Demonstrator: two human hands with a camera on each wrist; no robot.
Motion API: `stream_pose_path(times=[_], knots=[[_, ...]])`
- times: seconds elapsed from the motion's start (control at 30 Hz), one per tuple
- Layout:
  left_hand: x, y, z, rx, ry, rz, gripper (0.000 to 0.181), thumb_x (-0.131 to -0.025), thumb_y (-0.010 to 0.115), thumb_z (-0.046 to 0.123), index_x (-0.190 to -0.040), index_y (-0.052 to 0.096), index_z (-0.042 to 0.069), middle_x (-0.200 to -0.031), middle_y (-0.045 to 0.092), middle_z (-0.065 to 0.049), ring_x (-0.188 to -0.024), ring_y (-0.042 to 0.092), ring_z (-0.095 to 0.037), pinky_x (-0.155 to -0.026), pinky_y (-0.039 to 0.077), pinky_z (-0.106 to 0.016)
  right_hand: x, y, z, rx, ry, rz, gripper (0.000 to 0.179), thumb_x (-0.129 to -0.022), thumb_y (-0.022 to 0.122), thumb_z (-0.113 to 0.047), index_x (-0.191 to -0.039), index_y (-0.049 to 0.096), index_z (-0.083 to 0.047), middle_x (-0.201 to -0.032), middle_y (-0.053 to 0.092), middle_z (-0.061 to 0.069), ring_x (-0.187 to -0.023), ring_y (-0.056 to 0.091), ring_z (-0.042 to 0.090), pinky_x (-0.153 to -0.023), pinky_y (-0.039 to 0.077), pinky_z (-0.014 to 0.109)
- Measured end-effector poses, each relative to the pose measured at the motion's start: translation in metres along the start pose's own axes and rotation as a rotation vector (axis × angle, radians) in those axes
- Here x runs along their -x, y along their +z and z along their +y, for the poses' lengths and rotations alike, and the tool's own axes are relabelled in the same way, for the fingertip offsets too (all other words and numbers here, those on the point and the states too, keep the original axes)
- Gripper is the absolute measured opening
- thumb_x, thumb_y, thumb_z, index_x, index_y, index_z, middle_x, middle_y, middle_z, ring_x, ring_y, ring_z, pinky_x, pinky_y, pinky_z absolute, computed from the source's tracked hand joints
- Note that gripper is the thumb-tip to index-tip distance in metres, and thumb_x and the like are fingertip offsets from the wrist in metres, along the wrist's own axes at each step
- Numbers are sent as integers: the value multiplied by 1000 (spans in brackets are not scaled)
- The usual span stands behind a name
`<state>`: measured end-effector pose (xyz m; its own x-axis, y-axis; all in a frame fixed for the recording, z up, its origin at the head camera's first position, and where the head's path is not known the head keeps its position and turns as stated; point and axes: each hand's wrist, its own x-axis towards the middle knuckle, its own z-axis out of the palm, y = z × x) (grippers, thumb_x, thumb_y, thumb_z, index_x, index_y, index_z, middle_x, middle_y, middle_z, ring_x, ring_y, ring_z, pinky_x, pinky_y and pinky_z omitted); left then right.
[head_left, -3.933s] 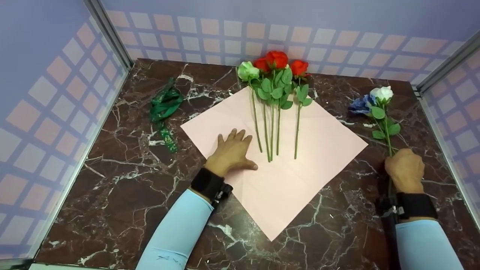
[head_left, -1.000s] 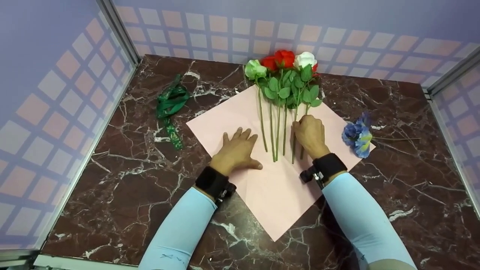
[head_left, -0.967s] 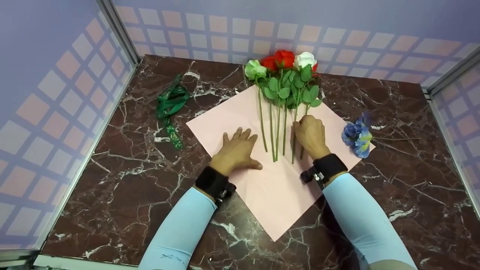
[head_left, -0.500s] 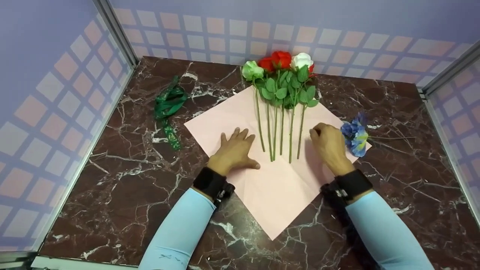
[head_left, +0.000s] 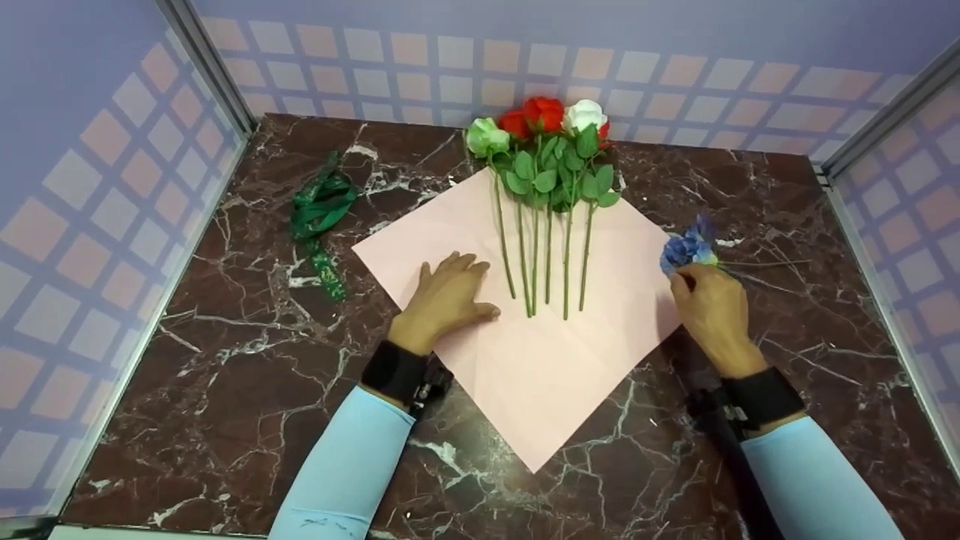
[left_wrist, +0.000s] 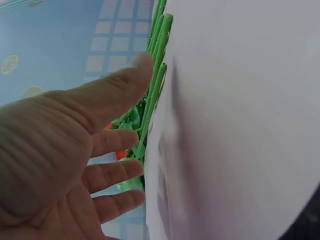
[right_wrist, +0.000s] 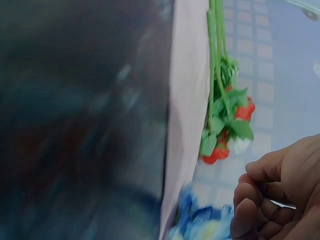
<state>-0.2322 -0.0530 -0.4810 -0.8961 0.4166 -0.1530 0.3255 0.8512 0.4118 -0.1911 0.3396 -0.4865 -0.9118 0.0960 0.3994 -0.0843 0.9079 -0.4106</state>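
Observation:
My left hand (head_left: 448, 295) lies with straight, spread fingers on the left part of the pink paper sheet (head_left: 547, 375). In the left wrist view its thumb is beside the green stem ends (left_wrist: 159, 75). My right hand (head_left: 712, 309) is by the sheet's right corner, just in front of a blue flower (head_left: 686, 247). Its fingers are loosely curled and hold nothing in the right wrist view. Several roses lie side by side with their stems on the paper: a pale green rose (head_left: 487, 137), red roses (head_left: 544, 114) and a white rose (head_left: 585, 115).
A bundled green ribbon (head_left: 324, 210) lies on the dark marble-patterned table (head_left: 247, 405) at the left. The blue flower's thin stem (head_left: 772, 263) points right. Panels with a checked pattern enclose the back and sides, the back panel (head_left: 450, 67) close behind the rose heads.
The white rose has come from the right side onto the paper beside the others. My right hand has let it go and moved right to the blue flower. The left hand stays on the sheet.

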Motion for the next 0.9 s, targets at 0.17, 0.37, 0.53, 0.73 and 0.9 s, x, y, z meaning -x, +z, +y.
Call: stream_pose_path(times=[0.17, 0.37, 0.53, 0.73, 0.9], knots=[[4, -3, -4, -13, 62, 66, 72, -95, 77, 42, -155, 53, 10, -164, 45, -16, -156, 35, -39, -124, 30, -66, -1, -11, 19, 31, 11, 11, 18, -97, 69, -12, -103, 77, 3, -104, 75, 28, -92, 69, 54, -79, 52, 68], [1, -3, -4, -39, 68, 35, 76, -95, 76, 46, -157, 49, 11, -166, 42, -15, -158, 31, -37, -125, 25, -67, -9, -28, 57, 157, 105, -59, 26, -101, 60, -15, -110, 73, 6, -106, 70, 37, -92, 65, 60, -76, 50, 71], [-3, -3, -5, -66, 53, -24, 91, -90, 76, 57, -162, 42, 12, -171, 33, -14, -161, 23, -36, -126, 17, -72, -21, -38, 101, 281, 161, -107, 26, -100, 49, -11, -98, 65, 10, -94, 62, 40, -80, 61, 64, -63, 47, 74], [-4, -2, -6, -93, 51, -39, 95, -88, 77, 60, -162, 42, 12, -171, 34, -15, -161, 24, -39, -124, 17, -74, -33, -41, 132, 328, 133, -146, 24, -97, 41, -3, -101, 61, 9, -98, 56, 39, -82, 59, 65, -65, 46, 77], [-4, -4, -4, -98, 55, -29, 95, -87, 78, 60, -161, 44, 12, -170, 36, -15, -160, 26, -40, -123, 19, -74, -41, -43, 139, 342, 127, -283, 28, -97, 41, -3, -105, 65, 9, -116, 55, 42, -93, 58, 66, -71, 48, 79]])
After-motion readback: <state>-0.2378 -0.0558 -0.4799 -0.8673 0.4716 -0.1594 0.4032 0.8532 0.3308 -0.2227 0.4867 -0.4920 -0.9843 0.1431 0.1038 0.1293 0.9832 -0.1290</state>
